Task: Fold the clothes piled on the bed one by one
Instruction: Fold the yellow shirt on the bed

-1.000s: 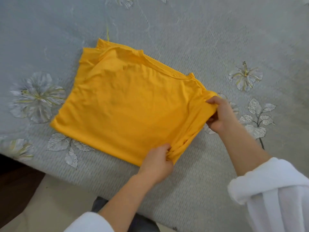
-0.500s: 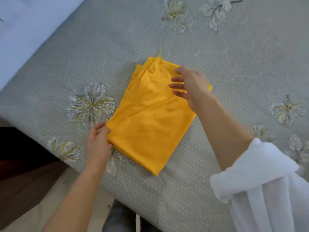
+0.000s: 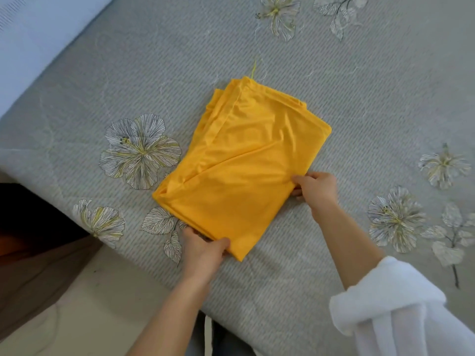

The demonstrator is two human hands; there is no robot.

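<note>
**Folded yellow shirt**, flat on the grey bedspread. Roughly rectangular, set diagonally, with one long crease across the top layer. Stacked layer edges visible along its far-left side. Loose yellow thread trailing from its far corner onto the bedspread.

**Left hand** at the shirt's near-left edge, close to the near corner. Thumb laid on the top layer, remaining fingers tucked beneath the edge and mostly hidden, cloth pinched between them.

**Right hand** at the shirt's right edge. Thumb pressed on top, fingers curled under the fold, clamped on the cloth. Both forearms bare, with a rolled white sleeve on the right arm, to the near right of the shirt.

**Surroundings.** Large printed flower just left of the shirt, its petals reaching the shirt's left edge; touching or slipping under, cannot tell. Printed leaves beside the shirt's near-left edge, next to the left hand. Further flower prints to the right of the shirt and beyond it. Pale fabric well to the far left of the shirt, past the bedspread's edge. Beige floor to the near left of the shirt, below the bedspread's edge.
</note>
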